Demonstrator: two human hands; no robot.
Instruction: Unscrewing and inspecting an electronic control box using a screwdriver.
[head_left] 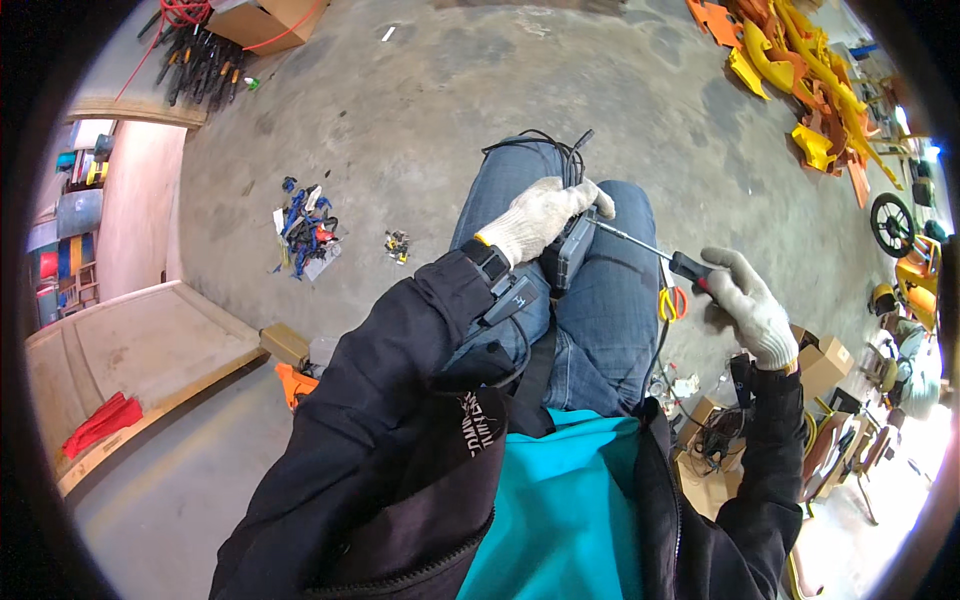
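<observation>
Both of my hands wear white knitted gloves. On my lap, above my jeans-clad thighs, my left hand (530,222) is closed around a small black plastic box (569,256). A looped black cable (573,168) comes up from beneath those fingers and lies over my left knee. My right hand (752,312) grips a screwdriver (690,268) by its dark handle with a red part. Its long metal shaft points left, and the tip reaches the upper right side of the box. Whether the tip sits in a screw is too small to tell.
Scissors (673,304) with yellow and red handles are beside my right thigh. Blue and black scraps (306,232) lie on the concrete floor at left. A low wooden platform (160,335) bears a red cloth (103,424). Yellow and orange plastic parts (800,75) are heaped at far right.
</observation>
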